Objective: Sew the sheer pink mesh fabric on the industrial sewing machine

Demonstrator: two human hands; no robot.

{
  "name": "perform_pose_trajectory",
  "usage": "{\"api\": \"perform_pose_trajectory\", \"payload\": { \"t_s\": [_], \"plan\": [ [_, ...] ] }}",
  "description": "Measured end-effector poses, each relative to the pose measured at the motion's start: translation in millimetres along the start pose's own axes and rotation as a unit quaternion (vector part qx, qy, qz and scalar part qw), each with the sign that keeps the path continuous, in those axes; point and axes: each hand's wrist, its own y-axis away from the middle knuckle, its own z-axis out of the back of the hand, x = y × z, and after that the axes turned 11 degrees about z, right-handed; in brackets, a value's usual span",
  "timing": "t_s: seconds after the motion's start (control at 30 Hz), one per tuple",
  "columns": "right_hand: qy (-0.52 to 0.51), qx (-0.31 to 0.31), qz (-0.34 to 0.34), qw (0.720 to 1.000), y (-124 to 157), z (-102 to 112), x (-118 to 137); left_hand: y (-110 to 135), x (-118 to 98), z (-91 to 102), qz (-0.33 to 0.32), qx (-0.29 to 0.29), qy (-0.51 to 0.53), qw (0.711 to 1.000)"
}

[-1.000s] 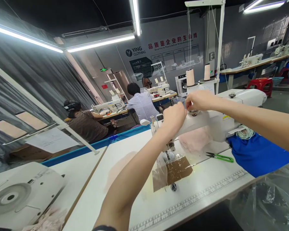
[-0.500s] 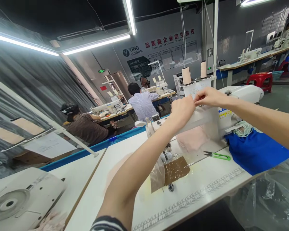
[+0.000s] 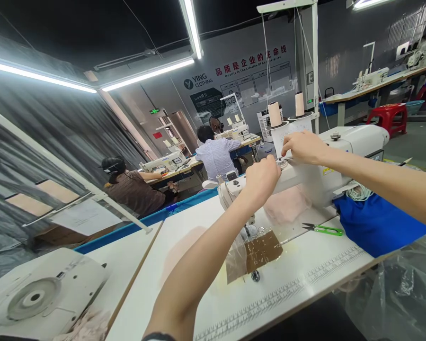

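Observation:
Above a white sewing machine (image 3: pixel 355 139) both my arms reach forward. My left hand (image 3: pixel 264 177) is closed, its fingertips bent together over the front of the machine's arm. Just to the right, my right hand (image 3: pixel 301 147) has thumb and fingers pinched together. Whatever either hand pinches is too small to make out. Between the hands, a round metal part (image 3: pixel 281 163) sits on top of the machine. Cones of pale thread (image 3: pixel 275 114) stand behind. Under the machine's arm lies pale pink fabric (image 3: pixel 286 204). A small metal bobbin-like part (image 3: pixel 255 275) rests near the needle area.
Green-handled thread snips (image 3: pixel 323 229) lie on the white table (image 3: pixel 298 265), right of the needle area. Blue cloth (image 3: pixel 379 222) and a coil of cord (image 3: pixel 359 192) are farther right. Another machine (image 3: pixel 35 296) stands left. Two people work ahead; a red stool (image 3: pixel 388 118) stands behind.
My hands have moved apart: the left a little left and down, the right slightly up. The round metal part between them now shows. The view has shifted slightly.

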Motion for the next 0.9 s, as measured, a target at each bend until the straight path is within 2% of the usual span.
{"api": "perform_pose_trajectory", "payload": {
  "t_s": [0.33,0.57,0.9],
  "plan": [
    [0.026,-0.015,0.055,0.998,5.6,-1.2,-7.2,1.4,1.1,-16.1,0.018,-0.045,0.025,0.999],
    [0.033,-0.023,0.046,0.998,6.6,-1.5,-4.9,0.5,2.0,-22.1,0.014,-0.071,0.038,0.997],
    [0.011,-0.013,0.032,0.999,4.7,-0.8,-7.6,2.4,2.2,-19.7,0.012,-0.075,0.041,0.996]
  ]
}}
